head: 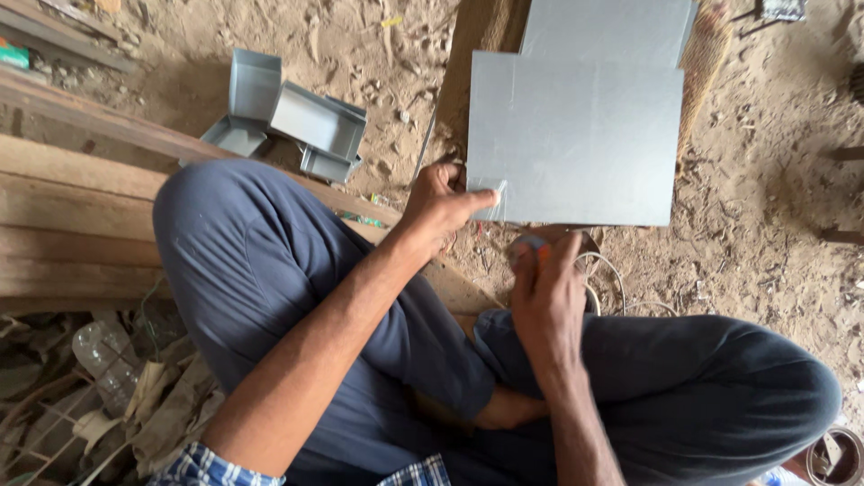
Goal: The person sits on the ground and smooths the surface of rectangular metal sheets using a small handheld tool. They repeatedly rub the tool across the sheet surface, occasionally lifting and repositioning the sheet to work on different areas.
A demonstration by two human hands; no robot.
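Sitting cross-legged on sandy ground, knees spread left and right. Left hand [441,205] pinching the near-left corner of a grey metal sheet [576,135], thumb and fingers closed on its edge. Sheet lying flat on the sand, just beyond the hands, long axis running left to right, near edge roughly square to the body. Second sheet [607,31] lying partly under it at the far side, poking out toward the far edge of view. Right hand [547,292] hovering just near of the sheet, fingers curled around a small object [531,247] with an orange tip; what it is, cannot tell. Wire loop [607,274] lying on the sand right of that hand. Folded metal boxes [292,117] resting far left, beside wooden planks [72,207].
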